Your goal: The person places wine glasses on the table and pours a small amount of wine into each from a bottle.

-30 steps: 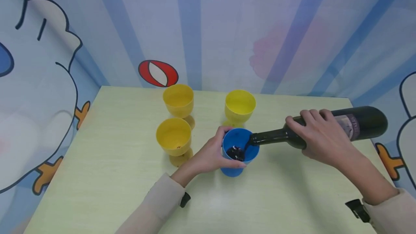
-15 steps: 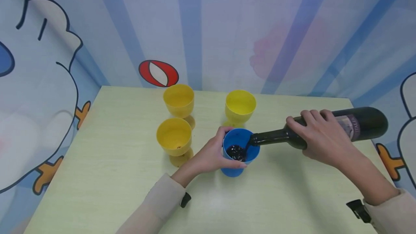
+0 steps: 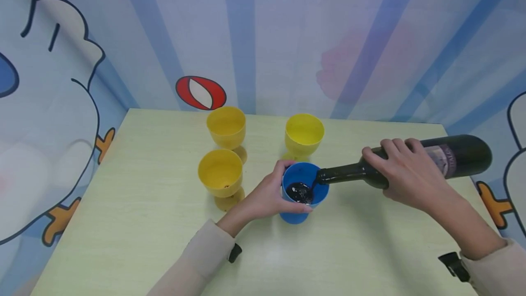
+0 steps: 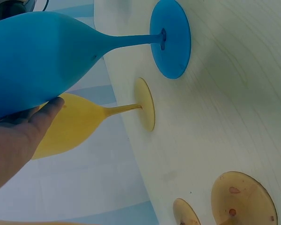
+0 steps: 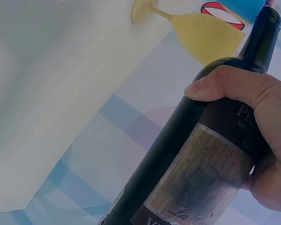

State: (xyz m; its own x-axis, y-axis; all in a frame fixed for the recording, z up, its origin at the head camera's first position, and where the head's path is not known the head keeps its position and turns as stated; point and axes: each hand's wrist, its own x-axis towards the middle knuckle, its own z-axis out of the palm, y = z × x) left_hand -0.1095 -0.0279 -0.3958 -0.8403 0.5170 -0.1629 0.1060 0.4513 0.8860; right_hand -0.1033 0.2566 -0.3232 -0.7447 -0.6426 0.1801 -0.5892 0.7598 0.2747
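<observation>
My left hand (image 3: 269,195) grips the bowl of a blue goblet (image 3: 293,177) from its left side, thumb near the front. In the left wrist view the goblet's round foot (image 4: 173,42) stands on the tabletop. My right hand (image 3: 411,175) grips a dark wine bottle (image 3: 466,155) around its shoulder. The bottle lies nearly level, its mouth over the goblet's right rim. A thin dark stream runs from it into a pool of dark liquid (image 3: 298,192) inside the goblet. The right wrist view shows the bottle's label (image 5: 201,173) under my fingers.
Behind the blue goblet stands a bright yellow goblet (image 3: 304,134). Two deeper yellow goblets stand to the left, one at the back (image 3: 226,129) and one nearer (image 3: 220,175), close to my left forearm. A printed cloth wall (image 3: 283,49) rises behind the pale table (image 3: 135,204).
Dark liquid keeps running from the bottle, and the pool in the blue goblet looks slightly wider and smoother. Both hands and the bottle hold almost the same position.
</observation>
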